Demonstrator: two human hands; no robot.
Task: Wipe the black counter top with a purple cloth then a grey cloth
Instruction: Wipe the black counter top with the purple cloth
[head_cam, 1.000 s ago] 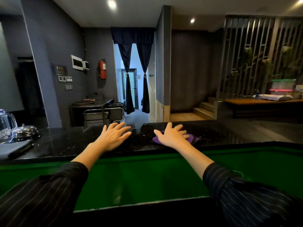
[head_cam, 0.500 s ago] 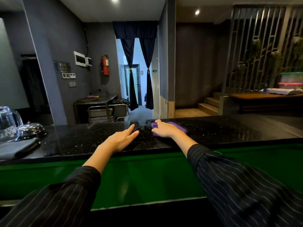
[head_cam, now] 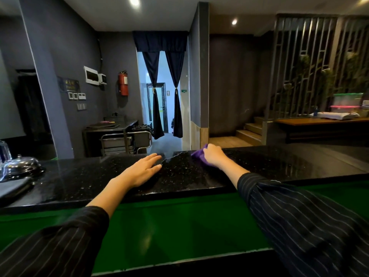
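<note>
The right hand (head_cam: 213,156) grips the purple cloth (head_cam: 199,155) on the black table (head_cam: 259,162). The left hand (head_cam: 142,170) lies flat and open. Press down and wipe every spot.

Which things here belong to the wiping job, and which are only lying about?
For the job:
- purple cloth, under the right hand
- black counter top
- left hand, flat on the counter
- grey cloth, at the far left, not in use

Lying about:
- metal dome
- glass jug
</note>
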